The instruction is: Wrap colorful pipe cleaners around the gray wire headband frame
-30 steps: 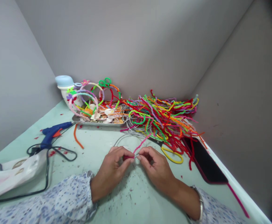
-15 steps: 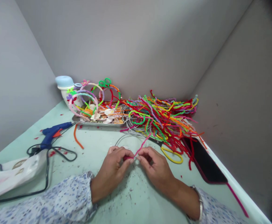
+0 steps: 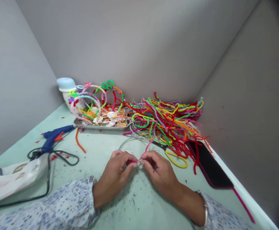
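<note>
Near the middle of the table, my left hand (image 3: 117, 172) pinches a pink fuzzy stem wound on a thin grey wire hoop. My right hand (image 3: 160, 171) is closed on the wire close beside it, fingertips almost touching the left ones. A loose end of the pink stem (image 3: 149, 144) sticks up between the hands. Behind them curves the grey wire hoop (image 3: 127, 139), its lower part hidden by the fingers.
A metal tray (image 3: 103, 127) holds discs and fuzzy headbands. Right of it lie a pile of coloured stems (image 3: 168, 119), yellow-handled scissors (image 3: 176, 159) and a phone (image 3: 211, 169). At left are a blue glue gun (image 3: 50, 138), its cable, a plastic bag (image 3: 31, 174) and a bottle (image 3: 66, 84).
The pink stem's loose end has shifted very slightly between the fingertips. Both hands are in nearly the same place.
</note>
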### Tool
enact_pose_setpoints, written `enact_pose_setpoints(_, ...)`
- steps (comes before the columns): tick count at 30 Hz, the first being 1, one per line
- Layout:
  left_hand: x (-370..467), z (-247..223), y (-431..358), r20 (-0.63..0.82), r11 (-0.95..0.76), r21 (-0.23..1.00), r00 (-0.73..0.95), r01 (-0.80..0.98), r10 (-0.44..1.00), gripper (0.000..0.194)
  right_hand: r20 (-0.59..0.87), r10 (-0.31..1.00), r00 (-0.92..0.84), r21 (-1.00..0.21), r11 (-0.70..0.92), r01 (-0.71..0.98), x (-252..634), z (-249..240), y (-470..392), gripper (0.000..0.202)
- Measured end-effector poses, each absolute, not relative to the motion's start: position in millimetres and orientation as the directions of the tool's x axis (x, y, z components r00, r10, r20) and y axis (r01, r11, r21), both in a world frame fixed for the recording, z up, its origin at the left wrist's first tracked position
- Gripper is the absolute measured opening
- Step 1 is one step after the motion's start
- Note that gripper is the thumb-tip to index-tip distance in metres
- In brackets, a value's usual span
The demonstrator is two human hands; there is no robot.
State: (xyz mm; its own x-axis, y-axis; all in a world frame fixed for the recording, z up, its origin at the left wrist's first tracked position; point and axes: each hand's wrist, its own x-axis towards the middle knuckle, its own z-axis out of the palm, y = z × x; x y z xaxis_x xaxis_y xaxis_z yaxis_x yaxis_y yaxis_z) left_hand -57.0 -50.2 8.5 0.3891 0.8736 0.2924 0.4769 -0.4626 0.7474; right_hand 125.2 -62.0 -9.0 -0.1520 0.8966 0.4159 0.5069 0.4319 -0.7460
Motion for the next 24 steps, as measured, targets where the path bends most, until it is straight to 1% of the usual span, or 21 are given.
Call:
enact_pose_setpoints(7, -57.1, 13.0, -52.5, 0.243, -0.463, 0.738, 0.446, 0.492, 0.861, 0.016, 0.435, 0.883, -0.176, -0.727, 0.459, 0.510, 125.7, -8.9, -60.8, 0.005)
enact_pose_setpoints(14, -56.5, 7.8, -51.4, 0.236, -0.443, 0.746, 0.426, 0.496, 0.874, 0.011, 0.417, 0.892, -0.172, -0.740, 0.443, 0.506, 124.8, -8.1, -61.0, 0.006)
enact_pose_setpoints(24, -55.5, 9.9, -51.2, 0.232, -0.449, 0.742, 0.438, 0.498, 0.869, 0.015, 0.438, 0.879, -0.188, -0.719, 0.468, 0.513, 123.9, -6.6, -63.1, 0.005)
